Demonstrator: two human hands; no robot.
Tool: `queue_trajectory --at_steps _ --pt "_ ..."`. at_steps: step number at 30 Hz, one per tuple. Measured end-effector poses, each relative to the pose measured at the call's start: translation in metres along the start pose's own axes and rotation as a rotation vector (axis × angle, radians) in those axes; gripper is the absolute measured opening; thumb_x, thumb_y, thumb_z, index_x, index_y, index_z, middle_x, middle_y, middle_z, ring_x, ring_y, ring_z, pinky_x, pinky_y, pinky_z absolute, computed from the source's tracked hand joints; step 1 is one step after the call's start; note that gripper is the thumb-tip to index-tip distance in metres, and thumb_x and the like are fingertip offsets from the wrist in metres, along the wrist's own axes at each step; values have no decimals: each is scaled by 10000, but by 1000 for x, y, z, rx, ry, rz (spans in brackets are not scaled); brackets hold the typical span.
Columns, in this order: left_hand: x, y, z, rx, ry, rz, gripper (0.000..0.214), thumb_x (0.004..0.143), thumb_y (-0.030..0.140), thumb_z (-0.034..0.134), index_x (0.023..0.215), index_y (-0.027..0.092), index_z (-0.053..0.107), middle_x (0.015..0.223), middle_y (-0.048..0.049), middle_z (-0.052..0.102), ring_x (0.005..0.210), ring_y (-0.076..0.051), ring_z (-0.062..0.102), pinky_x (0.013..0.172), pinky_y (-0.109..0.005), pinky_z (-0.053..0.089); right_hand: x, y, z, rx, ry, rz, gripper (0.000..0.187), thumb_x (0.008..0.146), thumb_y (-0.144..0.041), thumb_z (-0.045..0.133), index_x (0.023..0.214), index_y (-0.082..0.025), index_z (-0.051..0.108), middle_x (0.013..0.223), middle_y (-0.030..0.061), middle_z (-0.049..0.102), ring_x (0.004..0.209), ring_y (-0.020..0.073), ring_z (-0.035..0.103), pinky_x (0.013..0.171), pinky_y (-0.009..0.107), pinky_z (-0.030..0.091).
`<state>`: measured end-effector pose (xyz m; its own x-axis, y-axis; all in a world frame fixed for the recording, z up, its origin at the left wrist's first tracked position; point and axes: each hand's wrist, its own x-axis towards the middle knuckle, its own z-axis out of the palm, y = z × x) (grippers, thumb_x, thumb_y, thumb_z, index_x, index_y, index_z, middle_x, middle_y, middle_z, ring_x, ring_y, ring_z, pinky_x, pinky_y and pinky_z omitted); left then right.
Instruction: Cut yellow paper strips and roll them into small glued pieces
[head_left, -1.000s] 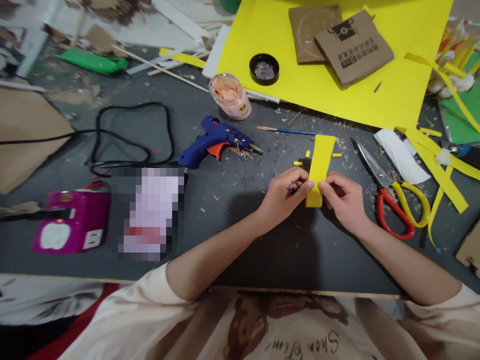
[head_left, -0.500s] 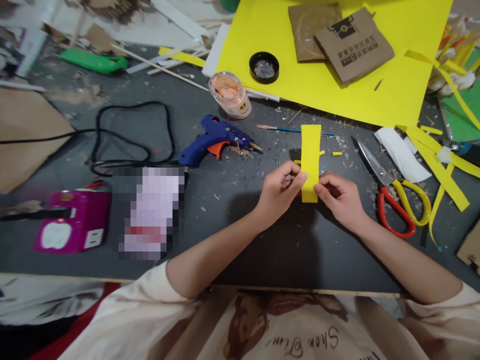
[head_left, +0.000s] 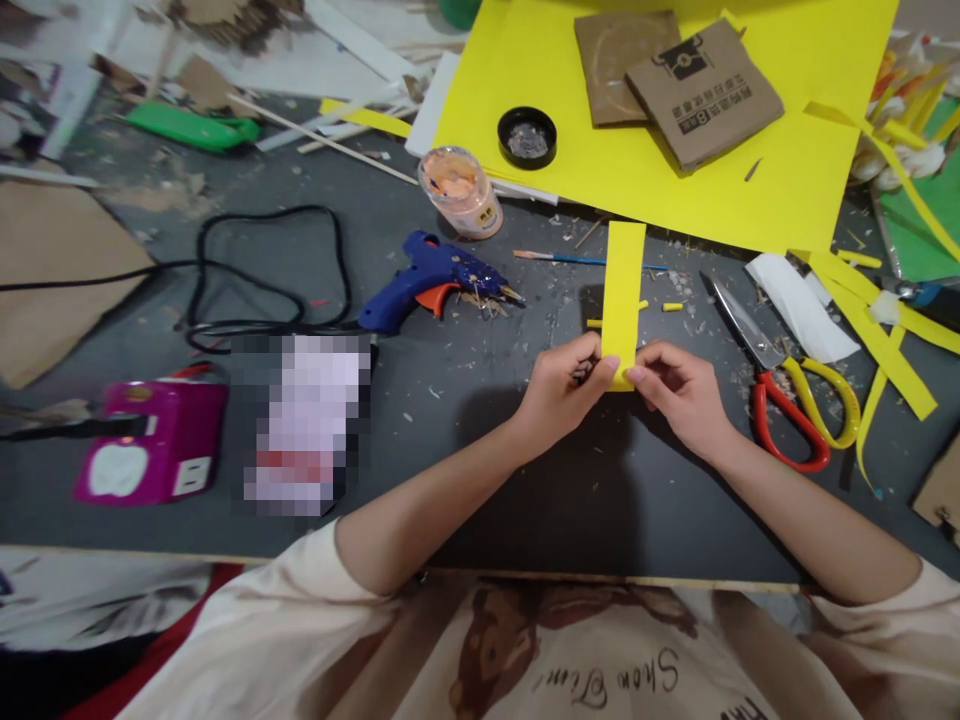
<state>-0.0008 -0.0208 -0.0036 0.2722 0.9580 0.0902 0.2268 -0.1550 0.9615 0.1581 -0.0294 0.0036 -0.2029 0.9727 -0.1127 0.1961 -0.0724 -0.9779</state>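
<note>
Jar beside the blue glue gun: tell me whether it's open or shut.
Open: the jar has nothing over its top, and peach-coloured contents show through the uncovered mouth.

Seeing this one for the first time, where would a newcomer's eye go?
Probably to the big yellow sheet at the far side of the table. Next, perhaps, the yellow strip near the middle, with the left hand and right hand at its near end. A blue glue gun lies to their left, scissors to their right.
</note>
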Motion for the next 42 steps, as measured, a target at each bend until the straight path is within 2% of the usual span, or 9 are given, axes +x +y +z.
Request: queue_trajectory --at_steps 6,12,16,19,24,31,38,42 --pt "1 -2 1 -33 -8 -42 224 858 267 475 657 183 425 512 67 410 425 -53 397 437 -179 291 0 0 1 -114 -22 -61 329 823 -464 570 656 -186 518 578 -37 445 510 82 391 498 237 303" --pt "0 -1 2 -26 -22 -53 261 875 315 469 656 177 442 495 65 402 417 -54 404 426 -178 299 0 -1 1 -129 -22 -90 336 847 -469 534 663 -188 512 578 -35 450 529 90 398 515 244 306" --pt "0 1 1 6 -73 -35 319 894 367 457 645 167 465 523 40 458 450 -67 433 441 -191 313 0 -1 1 -88 -2 -107 316 859 -445 527 675 -187 519 596 -30 463 537 91 404 523 246 305" --pt "0 1 1 47 -88 -10 313 899 347 453 644 167 460 533 38 473 457 -66 426 452 -194 309 -1 0 1 -70 6 -105 303 860 -432 529 685 -185 523 610 -27 472 544 92 409 531 247 309" --pt "1 1 1 72 -65 43 293 896 296 453 632 173 423 521 61 411 452 -56 380 460 -192 281 -1 -2 1 -85 15 -92 343 848 -474 528 663 -185 513 600 -28 461 548 95 406 531 247 310" --pt "0 4 0 24 -128 -23 270 858 292 471 621 172 422 529 57 387 462 -60 373 460 -190 282 -2 -1 1 -38 51 -95 282 828 -427 582 679 -192 532 615 -23 473 557 100 424 511 240 317" --pt "2 0 1 87 -116 43 222 843 255 459 640 171 426 549 58 366 494 -61 341 479 -181 281 -2 2 1 -42 87 -57 262 820 -402 594 679 -192 524 615 -28 464 535 92 408 491 236 314" --pt "2 0 2 81 -107 34 239 843 264 464 629 176 403 547 63 344 491 -60 326 479 -181 272 -1 1 1 -27 84 -54 254 827 -385 586 678 -189 519 586 -43 454 503 78 402 483 229 313"
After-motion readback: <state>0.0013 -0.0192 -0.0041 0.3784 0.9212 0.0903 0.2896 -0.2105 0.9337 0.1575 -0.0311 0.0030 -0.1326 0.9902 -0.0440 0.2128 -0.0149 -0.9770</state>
